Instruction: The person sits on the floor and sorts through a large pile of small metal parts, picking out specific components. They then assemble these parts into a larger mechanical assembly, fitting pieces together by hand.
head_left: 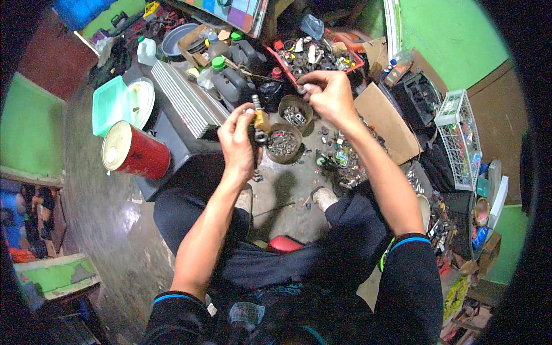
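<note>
My left hand (pixel 237 138) is closed around a metal fitting (pixel 261 122) with a yellowish body, a threaded stem pointing up and a dark ring-shaped end below. To its right and higher, my right hand (pixel 330 99) pinches a small greyish metal piece (pixel 301 89) between thumb and fingers; its exact kind is too small to make out. The two hands are apart. Under and between them stand two round tubs, a nearer tub (pixel 283 156) and a farther tub (pixel 308 125), both holding small metal hardware.
A red crate (pixel 360 64) of mixed parts stands beyond my hands. Loose small parts (pixel 345 161) litter the floor beside a cardboard sheet (pixel 388 123). Left are a red can (pixel 144 154), a ridged metal panel (pixel 187 95) and dark jugs (pixel 234 86). A white plastic crate (pixel 458 129) is at right.
</note>
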